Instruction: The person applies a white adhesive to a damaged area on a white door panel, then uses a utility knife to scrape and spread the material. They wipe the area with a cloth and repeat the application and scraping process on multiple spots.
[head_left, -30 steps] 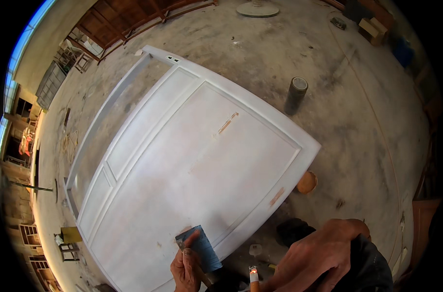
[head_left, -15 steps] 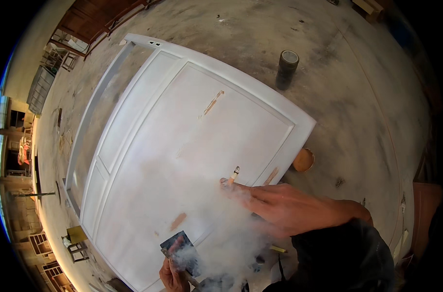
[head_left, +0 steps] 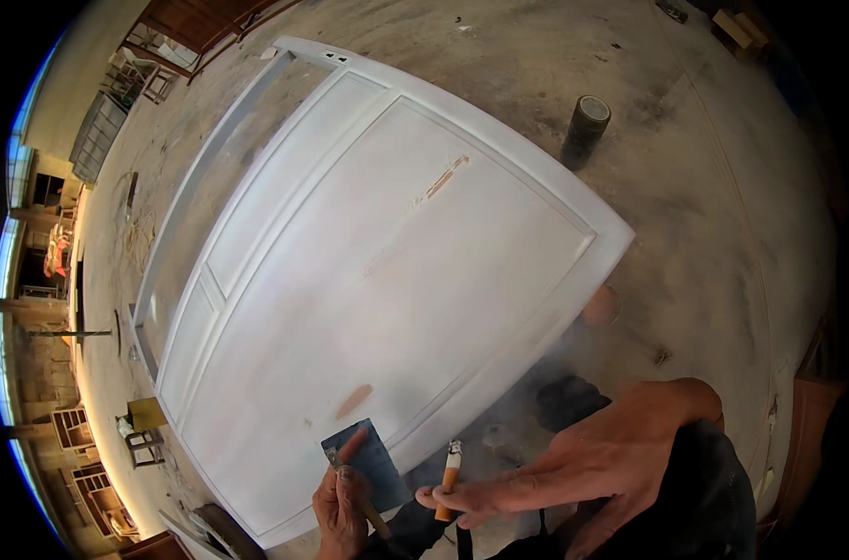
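Note:
My left hand (head_left: 339, 513) is closed at the lower middle, gripping a dark blue-grey rectangular plate (head_left: 380, 471) together with a slim tool with a brownish handle (head_left: 376, 523). To its right, a lit cigarette (head_left: 450, 487) with an orange filter and ashy tip sits between the fingers of my right hand (head_left: 588, 467). Both hands are over the near edge of a large white framed panel (head_left: 331, 280). Bare brown patches mark its surface: an oval one (head_left: 354, 401) near the plate and a narrow streak (head_left: 446, 177) farther up.
Beyond the panel's right side stands a dark cylinder (head_left: 587, 131) on the stained concrete floor (head_left: 704, 243). A round brown object (head_left: 602, 306) is beside the panel's right edge. Brown wooden furniture (head_left: 201, 33) is at the far left, with a small stool (head_left: 145, 448) near the left edge.
My right hand has drawn down and back off the panel with the cigarette. Thick smoke around both hands has mostly thinned. The view has shifted slightly, and my left hand keeps its hold.

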The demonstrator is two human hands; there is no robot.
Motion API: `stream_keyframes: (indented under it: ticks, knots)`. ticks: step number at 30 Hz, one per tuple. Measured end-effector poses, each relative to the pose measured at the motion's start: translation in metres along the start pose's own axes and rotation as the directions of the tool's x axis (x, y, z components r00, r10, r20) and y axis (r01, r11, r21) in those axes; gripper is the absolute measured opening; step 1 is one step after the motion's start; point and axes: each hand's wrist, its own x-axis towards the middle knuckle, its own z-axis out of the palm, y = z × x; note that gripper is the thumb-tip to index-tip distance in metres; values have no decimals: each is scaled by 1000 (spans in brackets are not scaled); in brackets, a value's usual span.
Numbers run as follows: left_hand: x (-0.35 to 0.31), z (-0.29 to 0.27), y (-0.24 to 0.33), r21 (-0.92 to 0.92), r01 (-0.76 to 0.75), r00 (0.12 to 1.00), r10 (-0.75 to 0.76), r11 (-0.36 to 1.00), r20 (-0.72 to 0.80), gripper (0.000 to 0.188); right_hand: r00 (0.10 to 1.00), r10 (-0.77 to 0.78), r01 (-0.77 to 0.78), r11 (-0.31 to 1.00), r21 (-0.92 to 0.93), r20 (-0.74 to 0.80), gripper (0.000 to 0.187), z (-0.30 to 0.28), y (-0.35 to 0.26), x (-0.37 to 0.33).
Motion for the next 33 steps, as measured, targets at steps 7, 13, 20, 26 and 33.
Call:
stream_keyframes:
  ticks: [7,13,20,26,33]
  knots:
    - [0,1,1,-92,47,988,-33,995,151,48,967,-214,202,975,97,137,92,0,-10,15]
    - [-3,13,3,-152,57,976,-23,987,217,42,958,-230,210,969,130,170,93,-2,-14,18]
    - [-8,17,3,-186,138,949,-76,973,307,51,970,-7,-86,927,366,244,83,-8,-6,4]
    - [-3,32,11,-191,131,897,-35,973,441,54,710,704,-697,703,-142,1,48,-7,62,-22]
    - [3,78,16,-251,153,772,43,956,634,51,593,745,-801,583,135,305,54,-2,123,-34]
